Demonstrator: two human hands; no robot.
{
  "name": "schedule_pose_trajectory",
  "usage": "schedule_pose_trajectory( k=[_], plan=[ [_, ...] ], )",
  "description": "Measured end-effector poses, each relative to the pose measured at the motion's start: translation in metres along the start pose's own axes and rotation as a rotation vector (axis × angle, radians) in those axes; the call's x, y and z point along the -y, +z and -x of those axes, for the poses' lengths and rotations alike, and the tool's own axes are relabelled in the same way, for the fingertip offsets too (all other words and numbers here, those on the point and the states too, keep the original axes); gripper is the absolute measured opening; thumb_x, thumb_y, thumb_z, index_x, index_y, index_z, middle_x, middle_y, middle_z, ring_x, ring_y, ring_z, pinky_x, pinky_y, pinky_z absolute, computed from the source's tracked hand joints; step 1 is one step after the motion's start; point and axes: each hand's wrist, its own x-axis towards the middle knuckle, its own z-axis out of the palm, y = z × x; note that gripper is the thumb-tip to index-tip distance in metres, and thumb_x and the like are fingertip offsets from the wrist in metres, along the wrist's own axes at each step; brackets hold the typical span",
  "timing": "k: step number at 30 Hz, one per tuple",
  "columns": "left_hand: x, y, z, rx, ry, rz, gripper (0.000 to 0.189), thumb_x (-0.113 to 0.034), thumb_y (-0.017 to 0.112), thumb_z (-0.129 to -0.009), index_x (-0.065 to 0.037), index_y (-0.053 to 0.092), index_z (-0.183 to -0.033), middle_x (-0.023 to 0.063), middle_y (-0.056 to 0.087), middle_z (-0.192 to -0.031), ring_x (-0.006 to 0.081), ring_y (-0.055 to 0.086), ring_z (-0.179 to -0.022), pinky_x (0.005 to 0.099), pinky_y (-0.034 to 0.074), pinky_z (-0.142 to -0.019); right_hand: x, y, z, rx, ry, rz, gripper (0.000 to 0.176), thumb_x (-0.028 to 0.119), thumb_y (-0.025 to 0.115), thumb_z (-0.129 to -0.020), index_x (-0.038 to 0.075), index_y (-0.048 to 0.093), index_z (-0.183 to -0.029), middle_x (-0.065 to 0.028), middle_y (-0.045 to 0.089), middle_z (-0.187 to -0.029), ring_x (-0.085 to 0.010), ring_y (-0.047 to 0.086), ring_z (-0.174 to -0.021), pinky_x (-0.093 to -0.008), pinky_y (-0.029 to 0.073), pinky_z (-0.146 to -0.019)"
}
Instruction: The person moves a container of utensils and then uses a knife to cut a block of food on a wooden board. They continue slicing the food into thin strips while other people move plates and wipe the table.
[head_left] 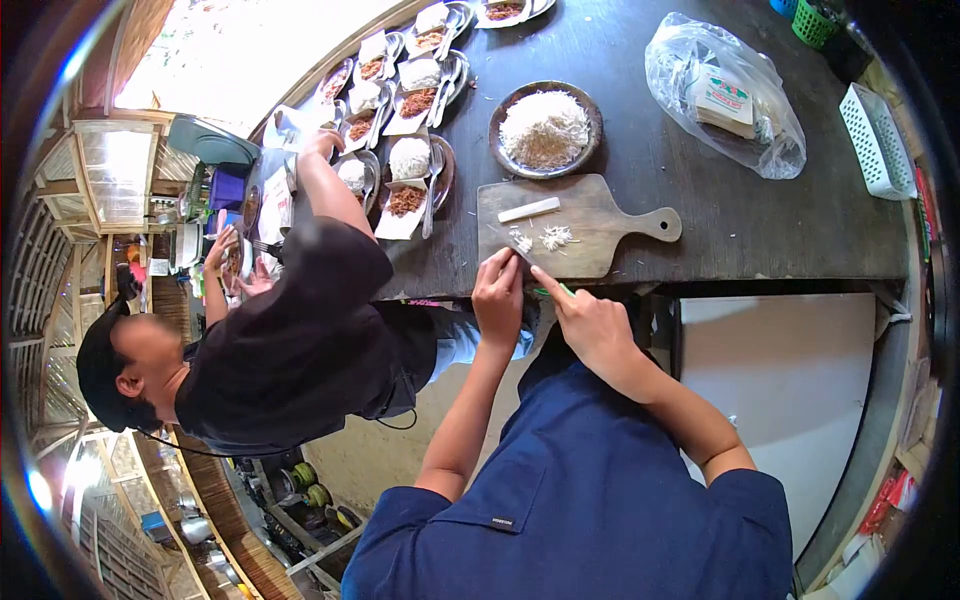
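My right hand [597, 335] is closed round the green handle of a knife [540, 275], whose thin blade reaches up and left over the near edge of a wooden cutting board [600, 210]. My left hand [498, 295] is beside the blade at the board's near left edge, its fingers bent and pressed together. Whatever it may pinch is too small to make out. On the board are a pale white stick [529, 210] and two little piles of white shreds [556, 238]. Beyond the board, a round dark-rimmed bowl [503, 150] holds a heap of white shreds.
At left a co-worker [300, 340] in black reaches over several plates with rice [409, 158], reddish-brown food and cutlery. A clear plastic bag [735, 95] of printed paper lies at the back right. Near the right edge is a white perforated basket [880, 140].
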Motion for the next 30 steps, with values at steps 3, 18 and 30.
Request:
schedule_pose_trajectory(
  k=[3,18,30],
  plan=[
    [-0.001,0.0,0.002,-0.012,0.017,0.006,0.019,-0.003,0.075,-0.092,0.001,0.077,-0.109,0.0115,0.075,-0.115,0.0319,0.071,-0.106,0.042,0.058,-0.092,-0.003,0.003,0.006,0.029,0.038,0.001,0.076,0.022,0.064,-0.101,0.046,0.034,-0.165,-0.0129,0.068,-0.072,-0.033,0.071,-0.057,-0.0462,0.06,-0.052],
    [0.0,-0.002,0.001,0.03,0.029,-0.011,0.018,-0.002,0.073,-0.093,0.001,0.077,-0.11,0.0112,0.072,-0.114,0.0319,0.07,-0.105,0.0426,0.058,-0.089,-0.006,0.006,-0.001,0.027,0.034,-0.071,0.073,0.021,0.062,-0.102,0.045,0.035,-0.165,-0.0137,0.07,-0.075,-0.0351,0.072,-0.059,-0.0483,0.06,-0.055],
    [-0.001,-0.003,0.0,0.015,0.024,-0.005,0.017,-0.002,0.073,-0.093,0.001,0.077,-0.109,0.0113,0.073,-0.114,0.0322,0.07,-0.105,0.043,0.058,-0.09,-0.006,0.012,-0.01,0.018,0.016,-0.029,0.071,0.023,0.062,-0.102,0.043,0.036,-0.165,-0.0133,0.07,-0.074,-0.0341,0.073,-0.06,-0.0475,0.06,-0.054]
  ],
)
